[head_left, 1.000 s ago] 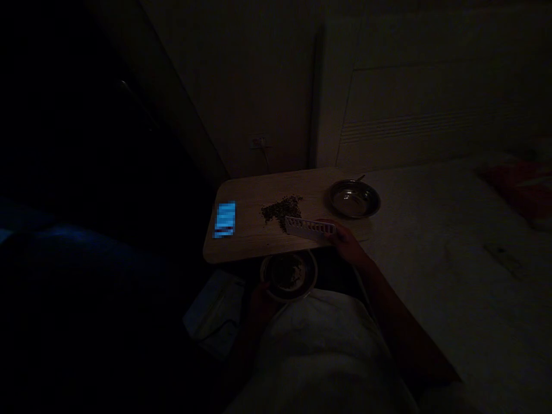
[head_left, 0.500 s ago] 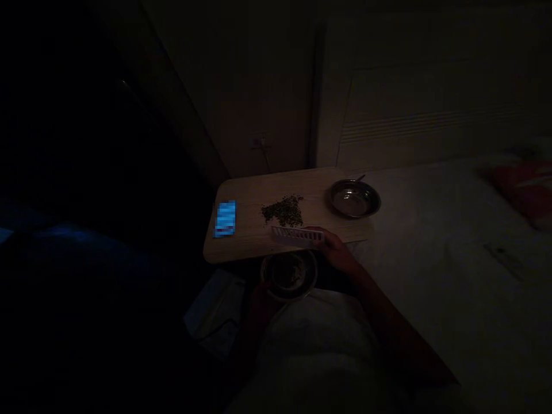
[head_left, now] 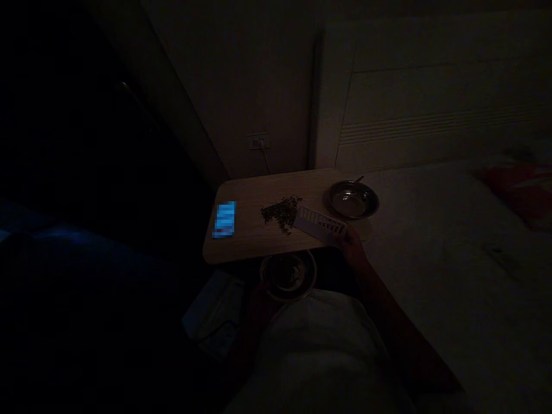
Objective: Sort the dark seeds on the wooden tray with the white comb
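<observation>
The room is very dark. My right hand (head_left: 354, 246) grips one end of a white slotted plastic piece (head_left: 319, 222), which lies on the wooden table (head_left: 250, 236) just right of a pile of small dark grains (head_left: 281, 211). My left hand (head_left: 257, 294) holds a metal bowl (head_left: 288, 275) with some dark grains in it, just below the table's near edge. The fingers of that hand are barely visible in the dark.
An empty metal bowl (head_left: 353, 199) stands at the table's far right. A lit phone (head_left: 225, 219) lies at its left end. A bed (head_left: 452, 253) with a red cushion (head_left: 517, 183) is to the right. A wall socket (head_left: 257, 141) is behind the table.
My right hand drew the white piece toward the near edge, then moved it back up and right beside the grain pile. The bowl in my left hand stayed put.
</observation>
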Available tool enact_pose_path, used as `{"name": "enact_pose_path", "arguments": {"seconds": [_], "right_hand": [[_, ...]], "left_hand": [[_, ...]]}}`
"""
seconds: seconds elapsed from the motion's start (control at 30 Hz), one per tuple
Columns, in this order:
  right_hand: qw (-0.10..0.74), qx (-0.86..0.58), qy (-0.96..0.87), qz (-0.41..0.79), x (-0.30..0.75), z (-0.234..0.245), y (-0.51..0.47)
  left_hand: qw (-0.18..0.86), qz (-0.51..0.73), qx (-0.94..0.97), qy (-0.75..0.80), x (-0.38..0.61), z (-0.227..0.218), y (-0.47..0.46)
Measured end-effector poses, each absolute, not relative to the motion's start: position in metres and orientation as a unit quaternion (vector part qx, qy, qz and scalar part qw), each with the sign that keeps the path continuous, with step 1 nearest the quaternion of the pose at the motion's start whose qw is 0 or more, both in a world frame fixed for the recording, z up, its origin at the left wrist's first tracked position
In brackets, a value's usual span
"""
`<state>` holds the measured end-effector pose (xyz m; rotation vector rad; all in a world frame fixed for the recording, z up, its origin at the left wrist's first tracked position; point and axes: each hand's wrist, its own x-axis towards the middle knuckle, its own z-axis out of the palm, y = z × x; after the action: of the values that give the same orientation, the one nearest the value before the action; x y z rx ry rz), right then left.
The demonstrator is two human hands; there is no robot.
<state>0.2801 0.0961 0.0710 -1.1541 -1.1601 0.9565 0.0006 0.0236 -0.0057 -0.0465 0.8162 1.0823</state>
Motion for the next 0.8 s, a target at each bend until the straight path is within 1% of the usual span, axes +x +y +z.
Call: {"name": "enact_pose_path", "arguments": {"seconds": [0.1, 0.4, 0.57, 0.8], "right_hand": [[0.583, -0.499, -0.514, 0.382, 0.285, 0.071, 0.097], [0.542, -0.454, -0.587, 0.395, 0.269, 0.078, 0.094], [0.550, -0.452, -0.579, 0.397, 0.268, 0.075, 0.093], [0.547, -0.465, -0.567, 0.404, 0.270, 0.073, 0.094]], "left_hand": [[0.762, 0.499, -0.038, 0.410, 0.002, 0.000, 0.024], [0.765, 0.490, -0.041, 0.415, 0.005, 0.006, 0.025], [0.755, 0.516, -0.032, 0.403, 0.002, 0.006, 0.025], [0.757, 0.490, -0.052, 0.428, 0.004, 0.010, 0.024]]}}
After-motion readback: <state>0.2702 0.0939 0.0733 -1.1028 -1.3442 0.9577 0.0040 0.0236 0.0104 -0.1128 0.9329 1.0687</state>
